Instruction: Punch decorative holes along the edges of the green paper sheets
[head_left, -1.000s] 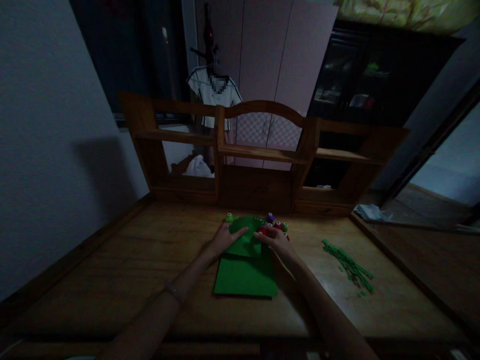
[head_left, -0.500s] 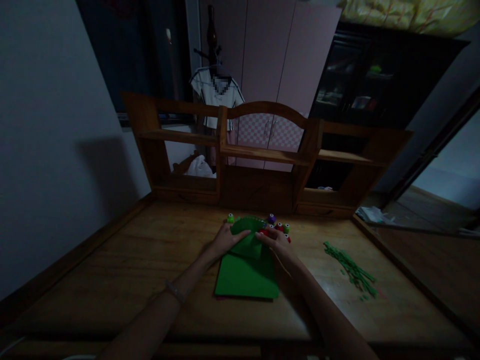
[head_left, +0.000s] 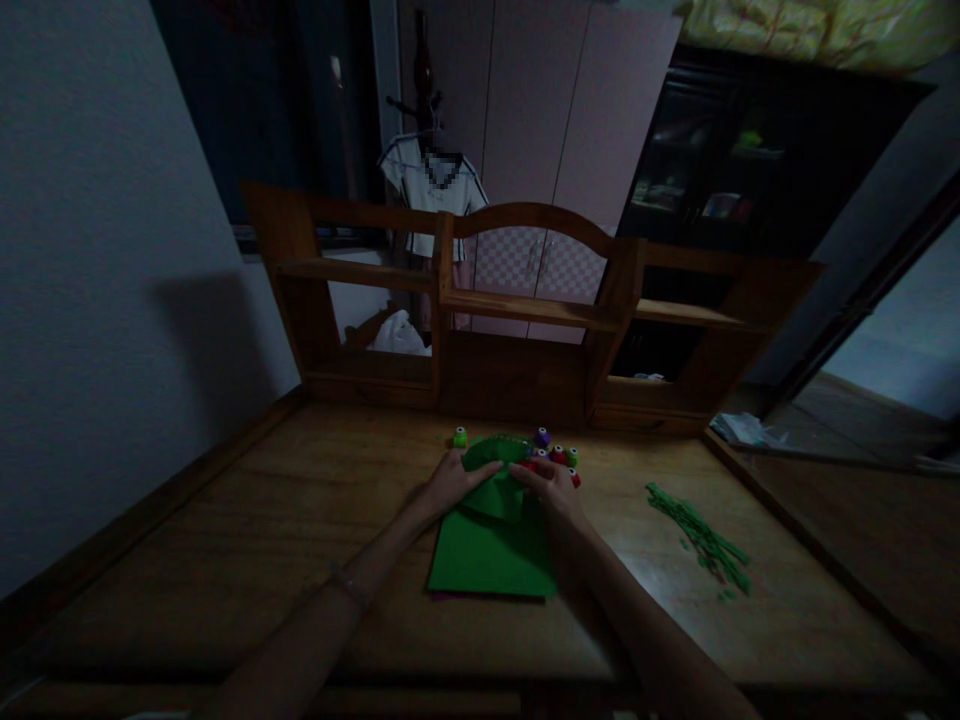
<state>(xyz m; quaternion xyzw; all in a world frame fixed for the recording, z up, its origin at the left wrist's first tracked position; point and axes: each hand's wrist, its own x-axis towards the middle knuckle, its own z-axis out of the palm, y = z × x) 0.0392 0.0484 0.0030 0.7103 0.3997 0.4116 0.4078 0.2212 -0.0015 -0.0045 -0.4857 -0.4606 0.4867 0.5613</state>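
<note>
My left hand (head_left: 448, 482) pinches the left side of a curved green sheet (head_left: 495, 498), its thumb lying across the front. On the sheet's right side, my right hand (head_left: 551, 488) is closed with thumb and fingertips together. The sheet's upper edge looks finely cut or stitched, too dark to tell which. Beneath it, flat on the desk, lies a larger green sheet (head_left: 491, 560) with a thin pinkish edge showing under its front. Close behind my right hand are several small round-topped pieces with white spots, among them a purple one (head_left: 542, 437) and a red one (head_left: 557, 455).
A small green piece (head_left: 460, 437) stands left of the sheet. Thin green strips (head_left: 699, 533) lie in a loose heap on the right of the wooden desk (head_left: 300, 540). A wooden shelf unit (head_left: 525, 309) rises along the desk's back edge.
The held sheet has bent more, its upper part bulging between my hands. My right hand has shifted very slightly. A thin pale strand beside my right wrist no longer shows.
</note>
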